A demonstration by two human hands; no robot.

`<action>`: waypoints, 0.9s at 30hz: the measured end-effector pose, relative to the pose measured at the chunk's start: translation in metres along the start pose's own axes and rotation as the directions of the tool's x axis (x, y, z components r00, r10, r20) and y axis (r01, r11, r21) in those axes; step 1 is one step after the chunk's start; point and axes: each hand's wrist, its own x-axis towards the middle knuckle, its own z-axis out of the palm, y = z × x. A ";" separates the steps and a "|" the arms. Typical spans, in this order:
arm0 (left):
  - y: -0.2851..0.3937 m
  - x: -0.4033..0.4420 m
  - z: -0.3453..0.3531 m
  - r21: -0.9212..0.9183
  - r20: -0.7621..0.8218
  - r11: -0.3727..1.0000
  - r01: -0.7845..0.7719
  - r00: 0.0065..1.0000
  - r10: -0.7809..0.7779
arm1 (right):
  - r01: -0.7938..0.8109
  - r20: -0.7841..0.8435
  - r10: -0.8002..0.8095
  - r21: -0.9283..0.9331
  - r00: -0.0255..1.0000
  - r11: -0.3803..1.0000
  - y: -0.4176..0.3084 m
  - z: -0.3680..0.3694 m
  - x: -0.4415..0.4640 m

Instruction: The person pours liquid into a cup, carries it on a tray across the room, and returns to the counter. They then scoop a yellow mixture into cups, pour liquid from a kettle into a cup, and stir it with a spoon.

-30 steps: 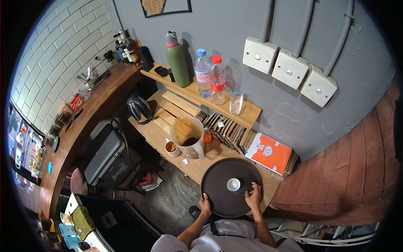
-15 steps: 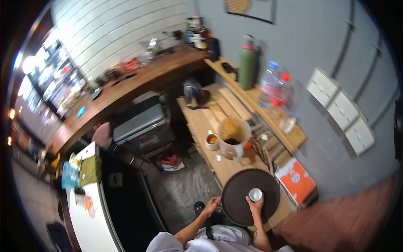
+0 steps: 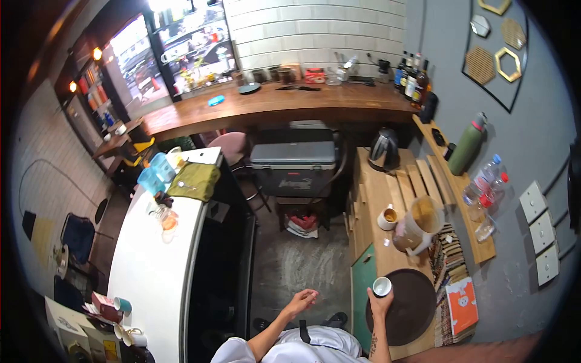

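My right hand (image 3: 381, 305) is wrapped round a small white cup (image 3: 382, 286), seen from above, over the left edge of a dark round tray (image 3: 410, 311). The tray lies on a light wooden cabinet top. My left hand (image 3: 299, 302) is in the air above the floor, fingers loosely bent and apart, holding nothing. Beyond the tray stands a clear plastic pitcher (image 3: 417, 228) with some dark liquid low inside. Beside the pitcher is a white mug (image 3: 387, 216) with something brown in it.
To the left runs a white counter (image 3: 148, 260) with a green cloth (image 3: 193, 181) and glass jar (image 3: 164, 216). A grey cooler (image 3: 293, 162) stands under the long wooden counter (image 3: 272, 109). A kettle (image 3: 383, 150) and a shelf with bottles (image 3: 469, 145) line the right side.
My view has swung left and levelled, bringing the white counter more into sight. My right hand has carried the cup from over the tray's middle to its left edge.
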 end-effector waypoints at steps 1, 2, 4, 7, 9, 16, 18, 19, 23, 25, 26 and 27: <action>0.003 -0.011 -0.017 0.005 0.000 0.996 -0.089 0.996 0.089 | 0.054 0.087 -0.054 -0.004 0.995 0.999 -0.013 0.020 -0.005; 0.005 -0.022 -0.034 -0.009 -0.027 0.995 -0.095 0.995 0.094 | 0.064 0.124 -0.066 0.019 0.990 0.998 -0.026 0.044 -0.013; 0.025 -0.053 -0.068 0.155 -0.016 0.953 -0.261 0.964 0.266 | 0.108 0.257 -0.112 0.030 0.960 0.994 -0.073 0.087 -0.034; 0.064 -0.118 -0.112 0.232 -0.133 0.906 -0.354 0.911 0.390 | 0.210 0.426 -0.229 0.090 0.875 0.973 -0.123 0.162 -0.077; 0.062 -0.142 -0.150 0.236 -0.202 0.880 -0.412 0.865 0.459 | 0.242 0.592 -0.273 0.134 0.758 0.961 -0.157 0.209 -0.116; 0.060 -0.244 -0.255 0.500 -0.466 0.755 -0.424 0.603 0.647 | 0.176 0.891 -0.345 0.304 0.296 0.936 -0.261 0.334 -0.241; 0.048 -0.258 -0.277 0.522 -0.543 0.750 -0.407 0.519 0.660 | 0.190 0.909 -0.384 0.354 0.161 0.916 -0.272 0.362 -0.266; 0.048 -0.268 -0.283 0.553 -0.578 0.736 -0.392 0.456 0.677 | 0.189 0.918 -0.378 0.353 0.118 0.916 -0.275 0.375 -0.277; 0.049 -0.300 -0.303 0.475 -0.773 0.827 -0.302 0.306 0.556 | 0.212 0.912 -0.382 0.406 -0.147 0.889 -0.282 0.430 -0.308; 0.047 -0.308 -0.313 0.421 -0.850 0.865 -0.274 0.214 0.481 | 0.209 0.874 -0.420 0.471 -0.245 0.857 -0.280 0.458 -0.323; 0.047 -0.312 -0.317 0.385 -0.887 0.885 -0.262 0.161 0.433 | 0.212 0.863 -0.390 0.467 -0.320 0.859 -0.286 0.470 -0.330; 0.046 -0.314 -0.322 0.359 -0.911 0.900 -0.246 0.117 0.396 | 0.193 0.843 -0.383 0.476 -0.378 0.858 -0.292 0.483 -0.339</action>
